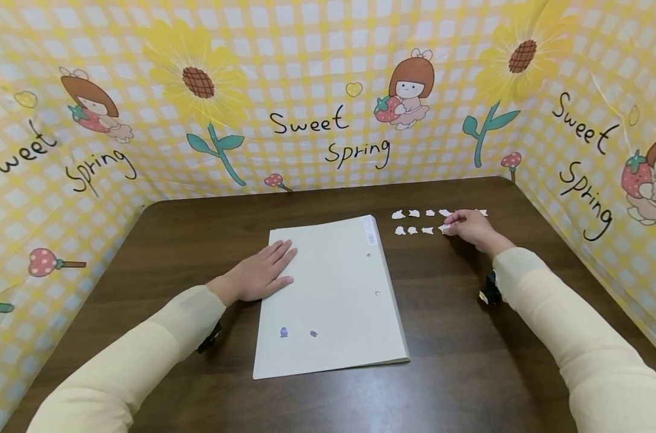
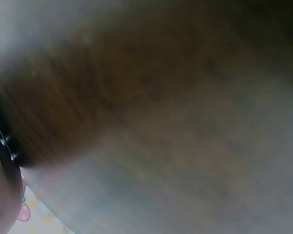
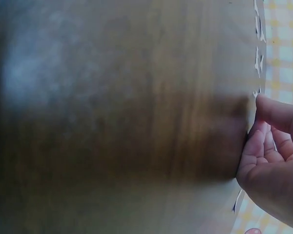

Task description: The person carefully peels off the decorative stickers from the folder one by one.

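A cream paper folder (image 1: 328, 288) lies on the table. Flat on its left edge rests my left hand (image 1: 260, 273), fingers spread. Near the folder's lower edge are a small purple sticker (image 1: 283, 332) and a small grey one (image 1: 314, 334). At the back right, my right hand (image 1: 471, 228) has thumb and fingertips pinched at a small white cut-out sticker (image 1: 444, 229) in the nearer row. The right wrist view shows the thumb and curled fingers (image 3: 256, 146) low against the tabletop. Other white cut-outs (image 1: 413, 213) lie beside it in two rows, some hidden behind the hand.
The brown wooden table (image 1: 198, 385) is bordered by a yellow checked cloth (image 1: 317, 72) at the back and both sides. A label (image 1: 369, 231) and two small round holes mark the folder's right side. The left wrist view is mostly blurred.
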The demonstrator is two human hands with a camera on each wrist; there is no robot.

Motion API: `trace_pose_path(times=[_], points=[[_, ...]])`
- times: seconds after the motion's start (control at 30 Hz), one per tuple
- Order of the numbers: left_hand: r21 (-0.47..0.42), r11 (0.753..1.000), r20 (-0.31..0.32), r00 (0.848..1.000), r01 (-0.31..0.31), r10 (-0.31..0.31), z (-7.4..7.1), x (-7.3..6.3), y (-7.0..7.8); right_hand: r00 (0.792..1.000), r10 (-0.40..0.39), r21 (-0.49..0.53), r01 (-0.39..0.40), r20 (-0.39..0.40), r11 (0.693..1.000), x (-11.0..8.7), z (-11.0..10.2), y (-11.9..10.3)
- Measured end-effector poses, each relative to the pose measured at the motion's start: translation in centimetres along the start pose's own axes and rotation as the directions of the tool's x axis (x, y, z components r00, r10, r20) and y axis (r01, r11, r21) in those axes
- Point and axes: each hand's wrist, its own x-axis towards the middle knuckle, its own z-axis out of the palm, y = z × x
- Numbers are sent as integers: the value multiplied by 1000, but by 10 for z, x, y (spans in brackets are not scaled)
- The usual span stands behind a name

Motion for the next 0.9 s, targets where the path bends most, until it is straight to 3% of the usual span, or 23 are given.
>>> trace_pose_path(times=[0.37,0.9], points=[[5,1000,26,1000,13,-13,-4,-1,2,998,8,-79,-13,-59,997,1,6,-2],[24,1000,22,1000,15,-16,-5,-3,4,999,30,-126,-34,-34,991,3,6,0]])
